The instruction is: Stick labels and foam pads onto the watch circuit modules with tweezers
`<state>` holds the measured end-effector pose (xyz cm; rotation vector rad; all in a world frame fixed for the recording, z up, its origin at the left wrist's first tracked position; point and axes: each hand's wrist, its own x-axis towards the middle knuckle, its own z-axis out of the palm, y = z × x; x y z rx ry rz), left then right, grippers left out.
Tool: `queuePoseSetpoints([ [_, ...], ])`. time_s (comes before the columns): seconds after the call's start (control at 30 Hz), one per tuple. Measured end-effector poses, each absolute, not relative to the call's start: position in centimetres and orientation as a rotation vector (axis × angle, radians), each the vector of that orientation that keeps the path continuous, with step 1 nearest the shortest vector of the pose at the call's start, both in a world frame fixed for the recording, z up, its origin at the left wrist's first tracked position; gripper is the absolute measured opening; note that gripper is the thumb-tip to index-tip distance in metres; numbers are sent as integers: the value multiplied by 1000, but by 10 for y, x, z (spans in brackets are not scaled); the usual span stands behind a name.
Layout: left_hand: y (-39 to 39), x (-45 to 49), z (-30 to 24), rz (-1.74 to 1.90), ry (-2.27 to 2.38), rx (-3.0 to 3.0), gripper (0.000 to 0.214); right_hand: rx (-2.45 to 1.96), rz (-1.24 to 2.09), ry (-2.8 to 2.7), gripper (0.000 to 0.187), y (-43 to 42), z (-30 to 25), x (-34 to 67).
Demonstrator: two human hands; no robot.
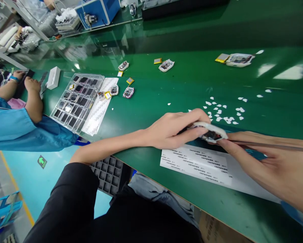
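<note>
My left hand (175, 130) is closed around a small white device casing (212, 132) with dark electronics showing inside, held just above the green table (181, 84). My right hand (275, 167) comes in from the right, fingers pinched on metal tweezers (270, 145) whose tip meets the casing. Under both hands lies a white label sheet (199, 165) printed with rows of small text. Several small white paper scraps (223, 113) are scattered just beyond the casing.
A clear tray of dark screens (75, 99) and another label sheet (99, 106) lie at the left, with small open devices (128, 92) and yellow batteries (130, 80) nearby. A co-worker's forearms (33, 98) in blue sleeves rest at the far left. More devices (239, 59) sit farther back.
</note>
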<state>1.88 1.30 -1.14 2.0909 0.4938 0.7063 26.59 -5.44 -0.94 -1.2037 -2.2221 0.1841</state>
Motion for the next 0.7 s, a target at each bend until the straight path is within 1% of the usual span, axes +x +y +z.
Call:
queuePoseSetpoints([
  [0.1,17,18,-18,533,410,2396,33,-1234,180,-2225,42,-55,-13,268],
  [0.2,18,18,-21,437,377,2604,42,-1250,165,-2273,37,-54,-16,269],
  [0.33,17,19,-19,375,343,2735,50,-1057,6,-2352,27,-55,-18,270],
  [0.4,18,19,-19,364,312,2781,50,-989,-26,-2363,26,-58,-20,269],
  [0.5,18,19,-20,337,284,2813,46,-1067,-90,-2360,34,-66,-20,266],
  [0.63,19,18,-20,299,259,2834,42,-1113,-238,-2412,57,-76,-20,264],
  [0.7,21,18,-19,295,253,2830,41,-1102,-259,-2432,63,-78,-23,269],
])
